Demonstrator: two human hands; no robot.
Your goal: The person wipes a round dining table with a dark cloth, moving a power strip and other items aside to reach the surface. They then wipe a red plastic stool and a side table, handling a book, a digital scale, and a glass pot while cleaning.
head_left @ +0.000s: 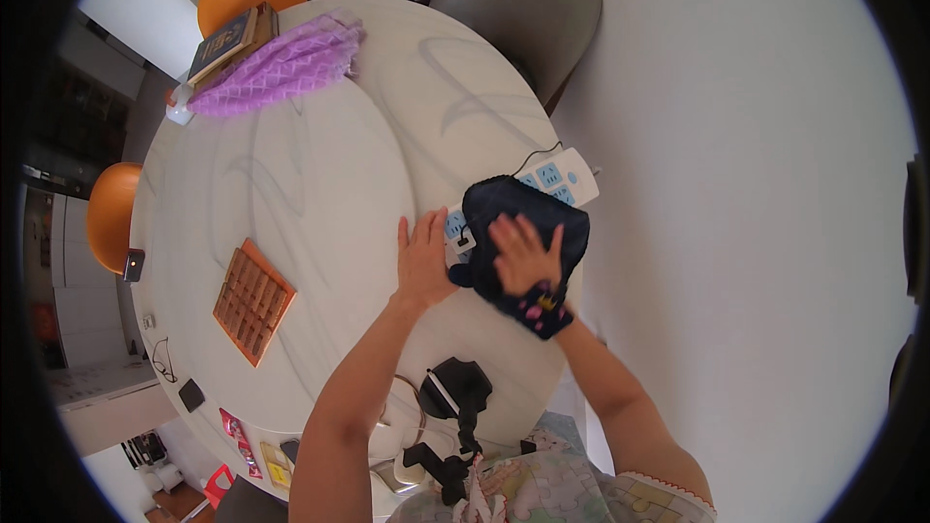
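A dark navy cloth item (513, 196) with a small pink and yellow decoration lies over part of a white power strip (581, 184) with blue sockets. My right hand (528, 254) rests flat on the cloth, fingers spread. The decorated part of the cloth shows by my right wrist. At the strip's left end is my left hand (424, 257), its fingers stretched out against the table beside a white plug (464, 243). The cloth hides the middle of the strip.
The round marbled table (320, 184) holds a wooden block tray (254, 302), a purple patterned cloth (281, 68) and books (225, 44). A black jointed stand (455, 389) is close to my body. A grey chair (523, 5) stands beyond; a white wall (736, 232) bounds the right.
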